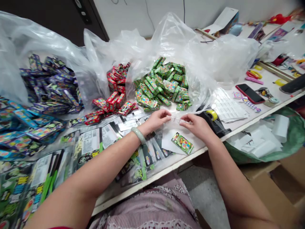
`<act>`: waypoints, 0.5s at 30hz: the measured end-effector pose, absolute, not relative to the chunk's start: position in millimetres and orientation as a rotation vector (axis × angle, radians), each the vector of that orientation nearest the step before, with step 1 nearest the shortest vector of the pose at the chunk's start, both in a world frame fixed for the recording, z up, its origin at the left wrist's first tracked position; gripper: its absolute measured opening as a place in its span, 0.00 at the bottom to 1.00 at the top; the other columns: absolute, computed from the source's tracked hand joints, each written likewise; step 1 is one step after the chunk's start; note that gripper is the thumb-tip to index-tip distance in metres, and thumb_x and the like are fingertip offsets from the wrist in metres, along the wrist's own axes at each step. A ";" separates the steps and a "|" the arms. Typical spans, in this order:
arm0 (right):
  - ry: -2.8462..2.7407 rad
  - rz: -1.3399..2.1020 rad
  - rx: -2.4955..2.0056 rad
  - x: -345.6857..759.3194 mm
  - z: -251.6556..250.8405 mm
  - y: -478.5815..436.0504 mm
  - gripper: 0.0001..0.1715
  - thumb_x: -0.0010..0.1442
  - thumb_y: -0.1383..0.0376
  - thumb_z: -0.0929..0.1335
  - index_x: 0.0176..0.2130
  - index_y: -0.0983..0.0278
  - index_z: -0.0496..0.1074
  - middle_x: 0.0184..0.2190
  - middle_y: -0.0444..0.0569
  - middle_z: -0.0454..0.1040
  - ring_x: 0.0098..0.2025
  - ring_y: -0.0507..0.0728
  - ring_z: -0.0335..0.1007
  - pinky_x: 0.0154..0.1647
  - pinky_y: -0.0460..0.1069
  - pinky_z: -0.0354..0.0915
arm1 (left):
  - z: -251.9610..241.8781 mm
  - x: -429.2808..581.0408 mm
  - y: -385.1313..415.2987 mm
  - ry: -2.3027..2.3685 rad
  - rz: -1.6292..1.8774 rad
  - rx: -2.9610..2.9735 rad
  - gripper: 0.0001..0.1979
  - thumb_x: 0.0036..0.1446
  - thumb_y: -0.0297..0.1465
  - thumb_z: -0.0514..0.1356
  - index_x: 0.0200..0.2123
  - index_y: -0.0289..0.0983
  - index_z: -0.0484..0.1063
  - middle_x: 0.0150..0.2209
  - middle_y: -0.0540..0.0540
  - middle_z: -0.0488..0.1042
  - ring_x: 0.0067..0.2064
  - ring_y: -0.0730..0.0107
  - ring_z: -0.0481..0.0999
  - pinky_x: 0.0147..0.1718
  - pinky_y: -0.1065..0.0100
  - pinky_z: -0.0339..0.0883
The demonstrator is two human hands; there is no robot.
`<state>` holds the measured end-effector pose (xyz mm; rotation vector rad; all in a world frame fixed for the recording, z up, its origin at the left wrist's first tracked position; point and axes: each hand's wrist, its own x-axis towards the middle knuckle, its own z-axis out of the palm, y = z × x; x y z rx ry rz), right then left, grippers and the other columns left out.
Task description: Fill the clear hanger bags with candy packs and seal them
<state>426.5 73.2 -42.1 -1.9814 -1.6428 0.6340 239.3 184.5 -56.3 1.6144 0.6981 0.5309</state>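
Between my two hands stretches a small whitish strip with faint print [175, 119]; what it is I cannot make out for certain. My left hand [158, 120], a pale bangle on its wrist, pinches one end. The other end sits in the closed fingertips of my right hand [195, 125]. Just below them a green printed card box [182, 143] lies flat on a white sheet [168, 141]. A heap of similar green boxes [164, 84] spills from a clear plastic bag behind my hands.
Red boxes [116, 101], purple boxes [52, 84] and blue packs [28, 127] pile up leftward. Flat printed pouches [88, 143] cover the front left. Rightward are a tape dispenser [214, 119], label sheets [228, 105], a phone [249, 93] and a green sack [292, 140] below the edge.
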 end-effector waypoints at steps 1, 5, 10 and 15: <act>-1.665 0.572 -1.999 427.2 -39.8 68.9 0.15 0.57 0.57 0.69 0.43 0.62 0.74 0.39 0.50 0.78 0.40 0.59 0.73 0.40 0.52 0.65 | -50.9 233.4 186.6 0.701 0.557 1.605 0.11 0.50 0.28 0.62 0.38 0.32 0.71 0.33 0.48 0.72 0.36 0.71 0.71 0.37 0.68 0.66; -1.735 0.154 -1.978 431.4 -27.4 46.1 0.21 0.59 0.56 0.67 0.49 0.64 0.71 0.46 0.57 0.76 0.49 0.65 0.71 0.51 0.59 0.65 | -22.6 172.1 193.8 0.773 0.731 1.623 0.15 0.53 0.30 0.62 0.45 0.34 0.69 0.41 0.43 0.74 0.43 0.67 0.73 0.46 0.63 0.67; -1.741 0.159 -1.697 399.5 -17.1 35.8 0.14 0.61 0.57 0.66 0.45 0.59 0.72 0.43 0.53 0.77 0.47 0.63 0.72 0.49 0.58 0.67 | -9.0 48.6 158.7 1.265 0.844 1.761 0.12 0.56 0.36 0.60 0.41 0.35 0.71 0.40 0.43 0.75 0.42 0.64 0.74 0.46 0.61 0.68; -2.054 0.671 -1.211 287.0 -18.4 77.5 0.09 0.63 0.62 0.66 0.43 0.58 0.73 0.43 0.50 0.77 0.47 0.59 0.72 0.49 0.55 0.67 | -23.9 -14.6 80.8 1.459 0.642 2.100 0.10 0.61 0.35 0.56 0.44 0.39 0.71 0.45 0.42 0.73 0.50 0.59 0.72 0.52 0.55 0.65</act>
